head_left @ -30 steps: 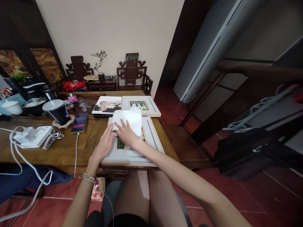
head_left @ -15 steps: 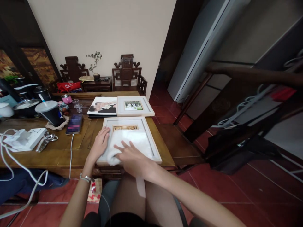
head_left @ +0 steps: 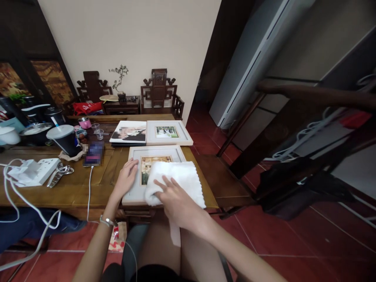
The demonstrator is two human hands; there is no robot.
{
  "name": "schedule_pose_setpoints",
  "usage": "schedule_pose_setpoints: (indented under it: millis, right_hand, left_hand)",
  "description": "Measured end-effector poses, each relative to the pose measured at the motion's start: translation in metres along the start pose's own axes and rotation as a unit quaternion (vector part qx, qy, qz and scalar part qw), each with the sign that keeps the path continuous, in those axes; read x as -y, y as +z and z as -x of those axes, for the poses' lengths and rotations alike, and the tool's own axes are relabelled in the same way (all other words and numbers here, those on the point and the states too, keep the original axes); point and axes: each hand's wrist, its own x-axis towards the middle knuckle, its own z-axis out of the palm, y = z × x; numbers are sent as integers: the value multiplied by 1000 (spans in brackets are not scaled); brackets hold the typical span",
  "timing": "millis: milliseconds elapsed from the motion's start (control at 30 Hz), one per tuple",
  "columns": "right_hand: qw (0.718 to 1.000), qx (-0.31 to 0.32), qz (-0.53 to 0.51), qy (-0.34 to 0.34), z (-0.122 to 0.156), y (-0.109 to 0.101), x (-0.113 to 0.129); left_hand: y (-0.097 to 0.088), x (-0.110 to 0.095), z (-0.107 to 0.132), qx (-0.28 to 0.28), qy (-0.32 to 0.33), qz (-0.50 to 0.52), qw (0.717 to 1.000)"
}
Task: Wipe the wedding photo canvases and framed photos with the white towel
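Observation:
A pale picture frame (head_left: 132, 192) lies flat near the table's front edge, with a small photo (head_left: 145, 168) inside its wide mount. A white cloth (head_left: 186, 174) with a scalloped edge covers the frame's right and lower part and hangs past its right side. My right hand (head_left: 178, 199) presses down on the cloth, its fingers spread and bunching the cloth's left edge; the thumb is hidden. On the frame's left edge rests my left hand (head_left: 127, 178), fingers stretched out.
Behind lie another framed photo (head_left: 183, 138) and a large photo print (head_left: 126, 133) on a stack. To the left are a phone (head_left: 93, 153) on a cable, a lidded cup (head_left: 66, 141), a power strip (head_left: 44, 172) and a metal clip-like item (head_left: 60, 172). Chairs stand beyond.
My right hand and the cloth have slid to the right, uncovering more of the photo on the left. My left hand stays on the frame's left edge.

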Motion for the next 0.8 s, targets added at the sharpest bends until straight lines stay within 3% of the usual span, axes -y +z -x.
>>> schedule_pose_setpoints:
  millis: [167,267,400,600,700,800]
  right_hand:
    - [999,-25,9,-39,-26,3,36]
    - [997,-61,14,-45,-29,15,42]
    - [998,-65,6,-17,-3,23,11]
    - [998,-20,8,57,45,5,-48]
    - [999,-22,5,33,44,2,-52]
    - [999,-33,-15,-16,25,9,-38]
  left_hand:
    - [-1,0,0,-9,-12,24,1000]
    - [-1,-1,2,-6,-1,15,1000]
    - [0,-2,2,-3,38,-34,999]
    - [1,4,-3,-8,71,-52,996]
    - [4,4,-4,-6,67,-66,996]
    - [8,3,-1,2,62,-94,994]
